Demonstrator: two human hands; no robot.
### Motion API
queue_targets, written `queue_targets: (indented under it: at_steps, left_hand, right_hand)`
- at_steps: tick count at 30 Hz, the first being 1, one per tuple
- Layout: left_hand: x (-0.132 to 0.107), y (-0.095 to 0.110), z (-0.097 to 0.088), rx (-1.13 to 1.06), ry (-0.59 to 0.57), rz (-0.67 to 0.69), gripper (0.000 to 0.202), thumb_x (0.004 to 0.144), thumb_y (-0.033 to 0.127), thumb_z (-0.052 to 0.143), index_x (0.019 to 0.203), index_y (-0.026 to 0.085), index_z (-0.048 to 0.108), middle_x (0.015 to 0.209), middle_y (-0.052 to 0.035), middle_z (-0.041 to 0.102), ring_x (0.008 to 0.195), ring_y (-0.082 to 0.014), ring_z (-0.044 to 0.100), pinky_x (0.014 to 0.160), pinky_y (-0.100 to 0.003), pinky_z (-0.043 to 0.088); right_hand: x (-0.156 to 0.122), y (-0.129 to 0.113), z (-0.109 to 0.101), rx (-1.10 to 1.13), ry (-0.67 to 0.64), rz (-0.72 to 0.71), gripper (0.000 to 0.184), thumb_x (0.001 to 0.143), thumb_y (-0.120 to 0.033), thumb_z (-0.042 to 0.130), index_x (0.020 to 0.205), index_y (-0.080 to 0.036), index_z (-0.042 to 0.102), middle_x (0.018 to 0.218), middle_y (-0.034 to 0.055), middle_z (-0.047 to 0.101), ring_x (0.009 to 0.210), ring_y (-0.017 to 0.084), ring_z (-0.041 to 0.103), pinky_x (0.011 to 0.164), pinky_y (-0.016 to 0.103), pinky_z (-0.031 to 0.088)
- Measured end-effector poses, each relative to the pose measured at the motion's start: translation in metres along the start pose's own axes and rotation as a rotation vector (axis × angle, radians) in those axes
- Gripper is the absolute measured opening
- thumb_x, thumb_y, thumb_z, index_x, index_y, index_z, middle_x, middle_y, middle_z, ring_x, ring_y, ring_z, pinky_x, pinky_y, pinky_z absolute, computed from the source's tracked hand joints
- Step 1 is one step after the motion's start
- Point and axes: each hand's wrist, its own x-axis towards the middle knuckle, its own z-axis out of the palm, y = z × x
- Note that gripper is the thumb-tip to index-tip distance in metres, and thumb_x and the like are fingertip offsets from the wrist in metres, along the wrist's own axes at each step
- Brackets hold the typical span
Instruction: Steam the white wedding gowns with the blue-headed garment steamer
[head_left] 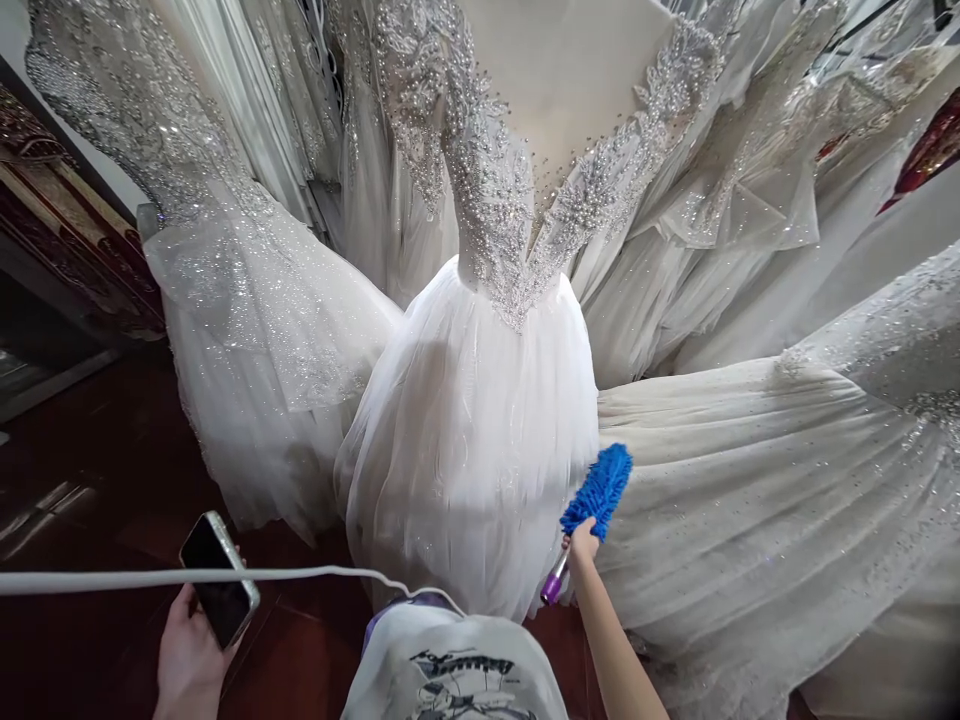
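Observation:
In my left hand (191,645), at the lower left, is a smartphone (217,580) with a dark screen and a light case edge. My right hand (583,545) grips a blue fluffy duster (602,485) near its head; the purple end of the handle (553,585) sticks out below. The duster's head is beside the right side of a white wedding dress (480,430), though I cannot tell whether it touches the tulle. Beads and pearls cover the bodice (502,210) of this dress, above its full skirt.
A glittery wedding dress (255,290) stands at the left, and another dress with a wide skirt (750,480) spreads at the right. More gowns (720,200) hang packed behind. A white cable (322,572) crosses in front of me. The floor (90,450) is dark red.

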Motion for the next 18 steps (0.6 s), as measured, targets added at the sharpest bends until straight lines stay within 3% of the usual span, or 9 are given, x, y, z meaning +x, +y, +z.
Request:
queue_targets:
  at_steps: [2, 4, 6, 8, 10, 13, 16, 18]
  left_hand:
    - [0.004, -0.003, -0.001, 0.012, 0.005, 0.041, 0.032, 0.075, 0.021, 0.053, 0.102, 0.032, 0.066, 0.083, 0.0044, 0.067, 0.073, -0.0144, 0.062, 0.076, -0.032, 0.057]
    - [0.003, -0.005, -0.001, 0.047, -0.023, 0.120, 0.043, 0.066, 0.013, 0.055, 0.103, 0.032, 0.065, 0.082, 0.0051, 0.065, 0.069, -0.0132, 0.060, 0.074, -0.032, 0.058]
    - [-0.003, -0.007, 0.002, 0.084, -0.030, 0.175, 0.047, 0.061, 0.009, 0.057, 0.103, 0.031, 0.064, 0.081, 0.0048, 0.064, 0.068, -0.0133, 0.060, 0.072, -0.033, 0.058]
    - [-0.012, -0.007, 0.004, 0.087, -0.029, 0.195, 0.042, 0.062, 0.014, 0.060, 0.101, 0.030, 0.063, 0.080, 0.0037, 0.064, 0.070, -0.0155, 0.061, 0.069, -0.034, 0.059]
    - [-0.022, -0.006, 0.006, 0.068, -0.047, 0.214, 0.036, 0.065, 0.024, 0.063, 0.100, 0.030, 0.063, 0.079, 0.0031, 0.065, 0.072, -0.0172, 0.062, 0.068, -0.036, 0.059]
    - [-0.034, -0.003, 0.011, 0.067, -0.060, 0.265, 0.039, 0.064, 0.035, 0.068, 0.102, 0.032, 0.060, 0.081, 0.0041, 0.066, 0.075, -0.0174, 0.063, 0.069, -0.034, 0.058]
    - [-0.040, 0.000, 0.018, 0.046, -0.053, 0.208, 0.038, 0.069, 0.052, 0.065, 0.098, 0.028, 0.063, 0.082, 0.0014, 0.067, 0.077, -0.0181, 0.063, 0.065, -0.031, 0.057]
    - [-0.043, 0.002, 0.025, -0.003, -0.041, 0.143, 0.035, 0.072, 0.055, 0.064, 0.092, 0.026, 0.064, 0.084, 0.0005, 0.067, 0.076, -0.0165, 0.063, 0.063, -0.027, 0.057]
  right_hand:
    - [0.006, -0.035, 0.007, 0.050, 0.034, -0.045, 0.035, 0.092, -0.054, 0.030, 0.080, -0.023, 0.043, 0.037, -0.0090, 0.038, 0.029, 0.013, 0.041, 0.033, 0.024, 0.037]
    - [0.005, -0.076, 0.020, 0.120, -0.019, -0.128, 0.034, 0.091, -0.055, 0.035, 0.081, -0.024, 0.042, 0.042, -0.0099, 0.040, 0.033, 0.010, 0.043, 0.035, 0.020, 0.037]
    - [-0.005, -0.112, 0.035, 0.187, -0.164, -0.228, 0.035, 0.087, -0.059, 0.045, 0.083, -0.024, 0.044, 0.045, -0.0103, 0.042, 0.034, 0.009, 0.043, 0.033, 0.019, 0.035]
    - [-0.022, -0.132, 0.049, 0.191, -0.332, -0.311, 0.040, 0.081, -0.063, 0.055, 0.085, -0.023, 0.047, 0.046, -0.0101, 0.044, 0.034, 0.008, 0.042, 0.031, 0.019, 0.033]
    - [-0.040, -0.130, 0.062, 0.133, -0.433, -0.338, 0.046, 0.075, -0.066, 0.060, 0.082, -0.023, 0.048, 0.045, -0.0098, 0.045, 0.034, 0.008, 0.042, 0.030, 0.018, 0.032]
    - [-0.055, -0.095, 0.074, 0.102, -0.418, -0.262, 0.048, 0.075, -0.069, 0.059, 0.077, -0.024, 0.043, 0.041, -0.0113, 0.039, 0.033, 0.008, 0.039, 0.029, 0.019, 0.031]
    - [-0.052, -0.053, 0.070, 0.127, -0.358, -0.131, 0.045, 0.078, -0.067, 0.055, 0.077, -0.025, 0.039, 0.040, -0.0129, 0.033, 0.031, 0.009, 0.036, 0.028, 0.020, 0.029]
    - [-0.044, -0.034, 0.058, 0.137, -0.342, -0.095, 0.042, 0.080, -0.064, 0.055, 0.078, -0.025, 0.039, 0.041, -0.0128, 0.033, 0.031, 0.009, 0.035, 0.029, 0.020, 0.029]
